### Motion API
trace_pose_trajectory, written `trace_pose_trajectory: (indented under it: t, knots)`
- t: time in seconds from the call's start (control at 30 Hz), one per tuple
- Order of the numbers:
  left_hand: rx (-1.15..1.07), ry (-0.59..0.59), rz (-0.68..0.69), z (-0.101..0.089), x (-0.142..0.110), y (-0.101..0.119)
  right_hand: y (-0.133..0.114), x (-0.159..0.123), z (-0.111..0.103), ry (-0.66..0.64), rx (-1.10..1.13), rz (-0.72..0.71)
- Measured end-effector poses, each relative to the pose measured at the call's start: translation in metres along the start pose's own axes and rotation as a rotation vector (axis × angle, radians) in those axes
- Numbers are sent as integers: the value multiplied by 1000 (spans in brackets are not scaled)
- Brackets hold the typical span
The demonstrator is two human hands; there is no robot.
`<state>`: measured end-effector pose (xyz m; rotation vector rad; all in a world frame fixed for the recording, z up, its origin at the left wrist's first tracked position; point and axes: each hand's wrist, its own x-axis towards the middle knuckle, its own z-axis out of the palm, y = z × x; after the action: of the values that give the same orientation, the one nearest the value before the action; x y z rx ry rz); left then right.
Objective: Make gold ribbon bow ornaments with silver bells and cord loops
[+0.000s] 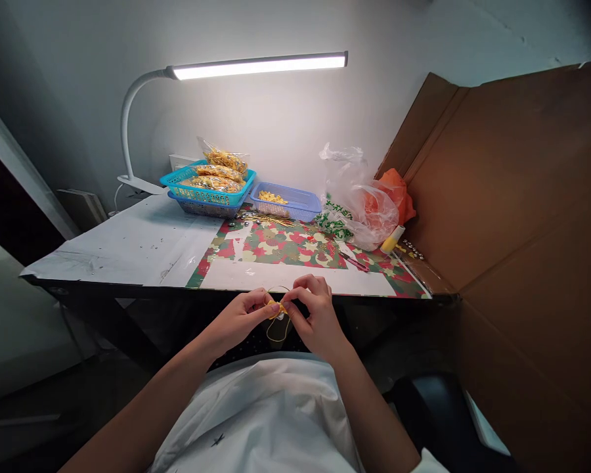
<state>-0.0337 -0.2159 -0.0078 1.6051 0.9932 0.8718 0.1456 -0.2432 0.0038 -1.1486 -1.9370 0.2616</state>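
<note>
Just below the table's front edge, my left hand and my right hand meet in a pinch over my lap. Between their fingertips sits a small yellow piece with a pale bead on it. A thin yellow cord runs through it, looping up over the table edge and down below the hands. Both hands have their fingers closed on this piece and cord.
A patterned mat covers the table. At the back stand stacked blue baskets with bags of yellow parts, a lilac tray with yellow bits, plastic bags and a desk lamp. Pink-handled scissors lie right; cardboard walls that side.
</note>
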Motion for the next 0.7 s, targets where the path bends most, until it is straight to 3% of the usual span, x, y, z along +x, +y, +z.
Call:
trace_pose_trajectory:
  t: [0.4,0.7]
  knots:
    - [-45,-13,-26,1,-1,3,-1,2,-9,-107,-26,-25]
    - [4,17,16,3,-2,2,1,-1,-5,-94,-15,-12]
